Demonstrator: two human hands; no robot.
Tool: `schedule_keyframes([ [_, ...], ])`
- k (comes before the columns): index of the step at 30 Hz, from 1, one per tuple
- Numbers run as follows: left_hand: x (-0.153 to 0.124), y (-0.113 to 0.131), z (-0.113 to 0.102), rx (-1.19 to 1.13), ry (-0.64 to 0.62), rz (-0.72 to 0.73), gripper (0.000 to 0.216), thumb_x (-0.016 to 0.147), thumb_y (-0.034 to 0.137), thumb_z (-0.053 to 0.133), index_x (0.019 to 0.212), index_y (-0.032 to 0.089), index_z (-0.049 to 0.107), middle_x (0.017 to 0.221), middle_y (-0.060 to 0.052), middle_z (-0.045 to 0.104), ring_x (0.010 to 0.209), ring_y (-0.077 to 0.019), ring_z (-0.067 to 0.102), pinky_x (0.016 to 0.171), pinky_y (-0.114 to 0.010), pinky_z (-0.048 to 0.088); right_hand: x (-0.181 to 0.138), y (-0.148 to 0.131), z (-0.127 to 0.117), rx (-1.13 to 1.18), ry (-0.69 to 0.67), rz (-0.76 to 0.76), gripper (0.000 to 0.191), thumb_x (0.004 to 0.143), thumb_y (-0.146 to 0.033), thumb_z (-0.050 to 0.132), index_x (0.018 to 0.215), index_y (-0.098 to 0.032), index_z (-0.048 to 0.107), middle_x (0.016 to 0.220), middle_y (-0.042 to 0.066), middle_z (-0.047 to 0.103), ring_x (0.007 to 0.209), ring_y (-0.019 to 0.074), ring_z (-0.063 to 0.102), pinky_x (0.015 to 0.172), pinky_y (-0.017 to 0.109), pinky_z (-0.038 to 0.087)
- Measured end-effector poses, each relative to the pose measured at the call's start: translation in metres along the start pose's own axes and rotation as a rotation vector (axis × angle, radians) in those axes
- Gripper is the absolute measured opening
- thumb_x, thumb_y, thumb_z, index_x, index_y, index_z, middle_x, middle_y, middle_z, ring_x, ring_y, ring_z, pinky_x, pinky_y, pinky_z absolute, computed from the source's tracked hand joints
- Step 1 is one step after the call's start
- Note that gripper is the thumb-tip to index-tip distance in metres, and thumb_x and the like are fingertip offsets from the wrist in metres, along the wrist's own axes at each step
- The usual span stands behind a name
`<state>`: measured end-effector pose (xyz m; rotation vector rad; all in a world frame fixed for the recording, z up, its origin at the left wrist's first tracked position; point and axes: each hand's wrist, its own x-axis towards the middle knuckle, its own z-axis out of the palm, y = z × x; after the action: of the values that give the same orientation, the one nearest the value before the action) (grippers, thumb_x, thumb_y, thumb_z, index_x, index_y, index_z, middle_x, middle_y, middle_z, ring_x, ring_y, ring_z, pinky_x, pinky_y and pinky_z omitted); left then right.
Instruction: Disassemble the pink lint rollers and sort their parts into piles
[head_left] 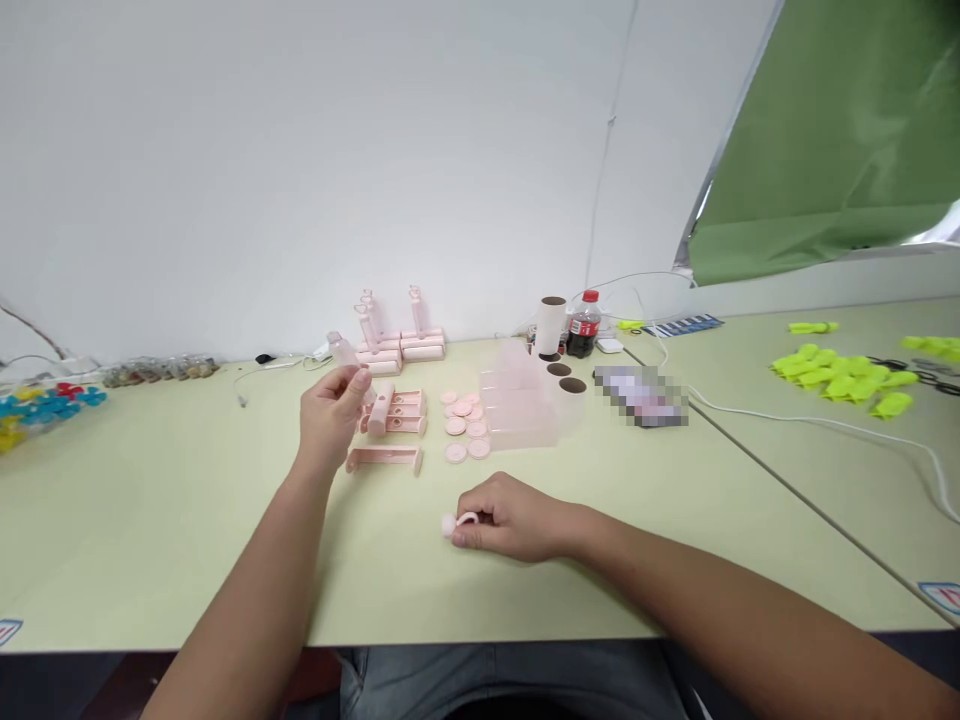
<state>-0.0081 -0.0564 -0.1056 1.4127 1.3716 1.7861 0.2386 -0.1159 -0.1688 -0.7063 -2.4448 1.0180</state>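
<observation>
My left hand (330, 412) is raised a little above the table and grips a clear, pale pink plastic piece (343, 352) between thumb and fingers. My right hand (510, 518) rests on the table with its fingers curled around a small pink and white part (453, 523). Between the hands lie pink handle pieces (384, 458) and a cluster of more of them (397, 412). Several pink round discs (465, 425) lie just right of those. Clear plastic covers (521, 410) are stacked beside the discs.
Assembled pink items (397, 345) stand by the wall. A paper roll (551, 325), a cola bottle (583, 324) and a white cable (825, 425) are at the back right. Yellow-green parts (847, 380) cover the right table; coloured pieces (45, 405) lie far left.
</observation>
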Motion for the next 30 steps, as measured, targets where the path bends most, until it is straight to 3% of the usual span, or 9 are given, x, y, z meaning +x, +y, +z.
schedule_keyframes([
  [5, 0.024, -0.004, -0.036, 0.077, 0.254, 0.011, 0.026, 0.066, 0.04, 0.077, 0.077, 0.018, 0.069, 0.055, 0.005, 0.049, 0.045, -0.0073, 0.038, 0.041, -0.021, 0.032, 0.0, 0.001, -0.001, 0.005, -0.015, 0.024, 0.035, 0.091, -0.043, 0.055, 0.067, -0.017, 0.052, 0.057, -0.006, 0.041, 0.053, 0.0078, 0.034, 0.051, 0.021, 0.026],
  [8, 0.027, -0.008, -0.054, 0.271, 0.278, -0.111, 0.022, 0.063, 0.035, 0.076, 0.075, 0.017, 0.07, 0.05, 0.005, 0.047, 0.04, -0.0079, 0.034, 0.037, -0.022, 0.025, 0.0, 0.001, -0.001, -0.003, -0.025, 0.038, 0.035, 0.091, -0.043, 0.055, 0.067, -0.017, 0.052, 0.058, -0.006, 0.042, 0.054, 0.0082, 0.035, 0.052, 0.022, 0.027],
  [13, 0.024, -0.015, -0.069, 0.601, 0.051, -0.392, 0.021, 0.06, 0.034, 0.076, 0.06, 0.017, 0.065, 0.041, 0.005, 0.04, 0.038, -0.0096, 0.032, 0.037, -0.023, 0.021, 0.0, 0.002, -0.001, 0.007, -0.04, 0.097, 0.034, 0.091, -0.044, 0.054, 0.07, -0.017, 0.053, 0.06, -0.005, 0.045, 0.056, 0.0088, 0.037, 0.052, 0.022, 0.028],
  [19, 0.02, -0.024, -0.062, 0.887, -0.221, -0.472, 0.021, 0.061, 0.034, 0.076, 0.066, 0.017, 0.066, 0.063, -0.001, 0.062, 0.054, -0.014, 0.053, 0.047, -0.024, 0.036, 0.0, 0.004, -0.002, 0.016, -0.049, 0.107, 0.034, 0.092, -0.042, 0.054, 0.07, -0.017, 0.051, 0.061, -0.005, 0.044, 0.057, 0.0083, 0.037, 0.053, 0.021, 0.027],
  [23, 0.02, -0.034, -0.055, 0.99, -0.287, -0.442, 0.015, 0.064, 0.029, 0.074, 0.068, 0.017, 0.066, 0.067, -0.003, 0.066, 0.063, -0.0167, 0.059, 0.054, -0.024, 0.04, 0.0, 0.003, -0.002, 0.009, -0.047, 0.101, 0.032, 0.091, -0.04, 0.054, 0.071, -0.016, 0.052, 0.061, -0.005, 0.045, 0.057, 0.0082, 0.038, 0.053, 0.021, 0.027],
  [30, 0.022, -0.042, -0.051, 1.019, -0.297, -0.443, 0.012, 0.064, 0.021, 0.071, 0.074, 0.016, 0.069, 0.073, -0.005, 0.07, 0.07, -0.0196, 0.065, 0.056, -0.023, 0.042, 0.0, 0.004, -0.002, 0.003, -0.044, 0.097, 0.033, 0.092, -0.041, 0.053, 0.069, -0.016, 0.05, 0.06, -0.005, 0.043, 0.057, 0.0079, 0.037, 0.053, 0.021, 0.027],
])
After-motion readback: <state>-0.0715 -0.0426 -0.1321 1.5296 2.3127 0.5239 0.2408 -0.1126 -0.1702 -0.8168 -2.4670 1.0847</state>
